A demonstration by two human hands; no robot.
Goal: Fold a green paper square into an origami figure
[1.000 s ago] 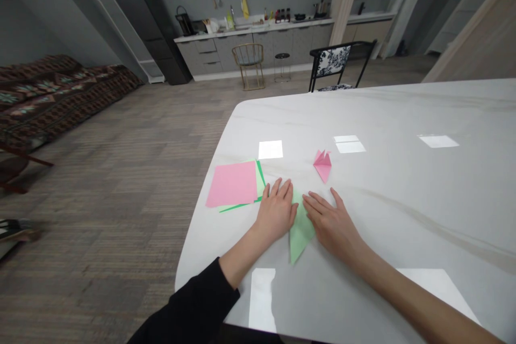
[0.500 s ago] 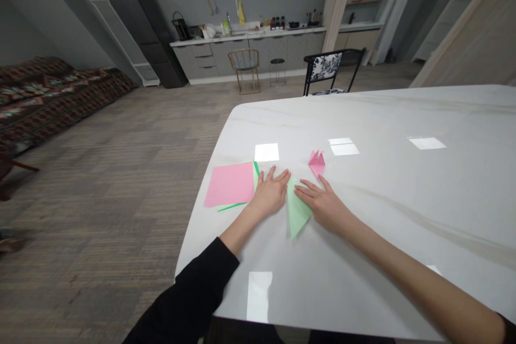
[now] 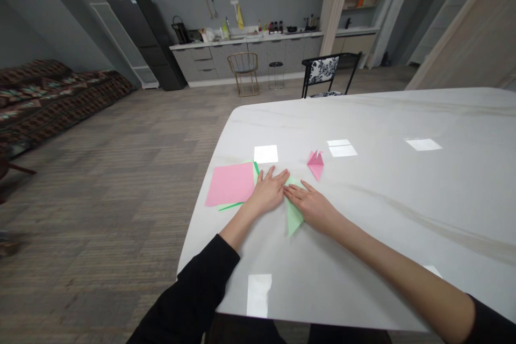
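A light green paper (image 3: pixel 293 216) folded to a narrow point lies on the table between my hands, its tip toward me. My right hand (image 3: pixel 310 207) lies flat across its upper part, hiding much of it. My left hand (image 3: pixel 268 192) rests flat just left of it, with the fingertips nearly meeting those of my right hand. A loose pink paper sheet (image 3: pixel 229 184) lies left of my left hand, on top of darker green paper (image 3: pixel 255 173). A small folded pink paper piece (image 3: pixel 316 165) sits just beyond my right hand, apart from it.
The hands and papers are on a large white marble-look table (image 3: pixel 363 236) with a rounded corner and bright reflections. Beyond it are a black-and-white patterned chair (image 3: pixel 322 71), a gold chair (image 3: pixel 242 67), kitchen counters, and a patterned sofa at far left.
My right hand has slid left and now covers more of the light green paper. That paper's point has shifted slightly. My view has tilted a little.
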